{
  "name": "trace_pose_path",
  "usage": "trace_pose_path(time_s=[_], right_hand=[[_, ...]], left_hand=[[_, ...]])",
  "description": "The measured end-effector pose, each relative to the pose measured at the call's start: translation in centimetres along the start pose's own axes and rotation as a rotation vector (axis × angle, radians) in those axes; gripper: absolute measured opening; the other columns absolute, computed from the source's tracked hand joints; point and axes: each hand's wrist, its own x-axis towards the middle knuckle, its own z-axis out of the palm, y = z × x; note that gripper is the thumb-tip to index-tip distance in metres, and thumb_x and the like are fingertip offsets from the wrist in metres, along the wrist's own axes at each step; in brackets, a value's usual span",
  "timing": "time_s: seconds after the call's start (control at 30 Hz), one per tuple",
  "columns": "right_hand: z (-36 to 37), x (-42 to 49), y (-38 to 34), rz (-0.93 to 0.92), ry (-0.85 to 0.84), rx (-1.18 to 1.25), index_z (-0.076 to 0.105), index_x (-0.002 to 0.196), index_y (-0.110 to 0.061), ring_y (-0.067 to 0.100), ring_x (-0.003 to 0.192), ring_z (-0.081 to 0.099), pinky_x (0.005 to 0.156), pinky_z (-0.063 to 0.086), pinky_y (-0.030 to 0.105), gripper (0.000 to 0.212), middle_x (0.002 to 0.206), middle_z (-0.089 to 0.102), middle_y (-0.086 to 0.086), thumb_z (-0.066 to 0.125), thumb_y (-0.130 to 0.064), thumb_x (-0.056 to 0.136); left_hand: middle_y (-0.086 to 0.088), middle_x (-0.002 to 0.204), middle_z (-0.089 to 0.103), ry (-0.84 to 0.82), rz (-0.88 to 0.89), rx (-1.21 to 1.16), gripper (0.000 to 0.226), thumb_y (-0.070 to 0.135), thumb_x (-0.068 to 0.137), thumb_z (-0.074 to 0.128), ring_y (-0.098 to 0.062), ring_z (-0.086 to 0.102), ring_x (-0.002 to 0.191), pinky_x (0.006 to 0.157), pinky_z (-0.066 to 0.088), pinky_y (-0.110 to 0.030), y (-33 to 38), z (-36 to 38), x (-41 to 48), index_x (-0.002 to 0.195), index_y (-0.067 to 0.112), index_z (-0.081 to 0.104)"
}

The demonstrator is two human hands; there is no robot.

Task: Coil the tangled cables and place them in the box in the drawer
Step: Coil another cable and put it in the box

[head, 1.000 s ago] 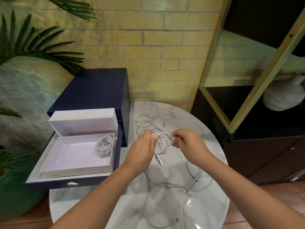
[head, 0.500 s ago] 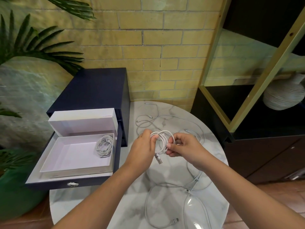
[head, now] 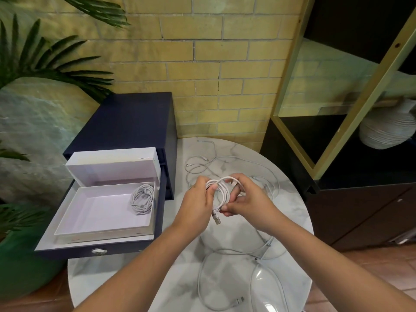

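Observation:
Both hands hold a white coiled cable [head: 221, 192] above the round marble table [head: 225, 244]. My left hand [head: 198, 199] grips the coil's left side. My right hand [head: 245, 199] pinches its right side and lower loops, and a USB plug [head: 216, 219] dangles below. To the left, an open white box [head: 101, 212] sits in the pulled-out navy drawer [head: 94, 248], with one coiled cable [head: 142, 199] in its far right corner. Loose white cables lie tangled on the table behind the hands [head: 202, 163] and nearer me [head: 225, 289].
The navy drawer cabinet [head: 130, 122] stands against the yellow brick wall. The box's lid [head: 112, 164] leans upright behind the box. A dark shelf unit with a white ribbed vase [head: 387, 129] is at the right. Palm leaves [head: 45, 64] hang at the left.
My right hand has shifted down and round the coil's right side, now pinching the lower loops. The coil has turned a little and looks fuller; my left hand has stayed in place.

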Motion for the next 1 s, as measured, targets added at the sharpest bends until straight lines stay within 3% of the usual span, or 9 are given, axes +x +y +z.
trace_pose_path(time_s=[0.13, 0.27, 0.43, 0.5, 0.67, 0.8, 0.9, 1.0], right_hand=[[-0.3, 0.2, 0.3, -0.193, 0.0, -0.339, 0.045, 0.128, -0.046, 0.016, 0.064, 0.065, 0.07, 0.055, 0.02, 0.078, 0.084, 0.052, 0.007, 0.075, 0.003, 0.076], [-0.9, 0.3, 0.3, -0.344, 0.017, -0.676, 0.046, 0.135, -0.041, 0.005, 0.065, 0.055, 0.07, 0.047, 0.014, 0.072, 0.094, 0.046, -0.013, 0.08, -0.018, 0.075], [-1.3, 0.0, 0.7, -0.416, 0.018, -0.967, 0.045, 0.137, -0.033, 0.009, 0.071, 0.057, 0.068, 0.053, 0.03, 0.066, 0.119, 0.048, -0.008, 0.073, -0.041, 0.078], [-1.1, -0.1, 0.7, -0.394, 0.007, -0.981, 0.044, 0.137, -0.033, 0.009, 0.071, 0.054, 0.067, 0.053, 0.032, 0.066, 0.121, 0.048, -0.008, 0.071, -0.046, 0.078], [-1.4, -0.2, -0.3, -0.325, -0.093, -0.903, 0.043, 0.139, -0.032, 0.004, 0.083, 0.051, 0.08, 0.049, 0.024, 0.063, 0.118, 0.048, -0.011, 0.068, -0.043, 0.083], [-2.6, 0.3, -0.6, -0.259, -0.153, -0.79, 0.045, 0.139, -0.029, 0.005, 0.077, 0.057, 0.075, 0.049, 0.018, 0.05, 0.114, 0.053, -0.013, 0.061, -0.026, 0.092], [-3.4, 0.7, -0.9, -0.203, -0.076, -0.63, 0.057, 0.123, -0.025, -0.002, 0.068, 0.059, 0.059, 0.051, 0.019, 0.03, 0.104, 0.06, -0.014, 0.057, -0.018, 0.094], [-3.9, 1.1, -0.8, -0.272, 0.028, -0.877, 0.066, 0.106, -0.026, 0.0, 0.083, 0.061, 0.067, 0.051, 0.023, 0.015, 0.099, 0.064, -0.015, 0.057, -0.021, 0.095]], left_hand=[[0.004, 0.081, 0.058, -0.009, 0.0, -0.006, 0.02, 0.035, 0.102, 0.037, -0.01, 0.054, 0.073, 0.061, 0.042, -0.026, 0.1, 0.0, -0.1, 0.099, 0.018, 0.049], [0.002, 0.085, 0.061, -0.029, -0.005, -0.022, 0.022, 0.036, 0.102, 0.037, -0.013, 0.057, 0.077, 0.067, 0.045, -0.031, 0.1, -0.1, -0.1, 0.1, 0.019, 0.05], [0.0, 0.083, 0.06, -0.07, -0.002, -0.034, 0.021, 0.037, 0.101, 0.038, -0.017, 0.056, 0.076, 0.062, 0.042, -0.026, 0.0, -0.1, -0.2, 0.097, 0.02, 0.05], [-0.001, 0.081, 0.059, -0.082, 0.007, -0.014, 0.022, 0.037, 0.101, 0.037, -0.017, 0.056, 0.074, 0.06, 0.041, -0.026, -0.1, 0.0, -0.2, 0.095, 0.02, 0.049], [-0.001, 0.073, 0.057, -0.103, 0.029, 0.063, 0.026, 0.04, 0.101, 0.035, -0.018, 0.054, 0.067, 0.058, 0.041, -0.034, -0.7, 0.0, -0.2, 0.091, 0.018, 0.046], [0.002, 0.069, 0.052, -0.135, 0.049, 0.138, 0.031, 0.042, 0.101, 0.034, -0.016, 0.05, 0.065, 0.058, 0.038, -0.034, -1.2, -0.2, -0.1, 0.089, 0.015, 0.045], [0.002, 0.071, 0.053, -0.14, 0.035, 0.177, 0.034, 0.042, 0.101, 0.034, -0.019, 0.052, 0.068, 0.062, 0.039, -0.036, -1.7, -0.6, 0.0, 0.09, 0.012, 0.047], [0.0, 0.075, 0.056, -0.153, 0.027, 0.191, 0.036, 0.043, 0.101, 0.034, -0.02, 0.054, 0.072, 0.065, 0.042, -0.038, -1.8, -0.7, -0.1, 0.094, 0.011, 0.049]])
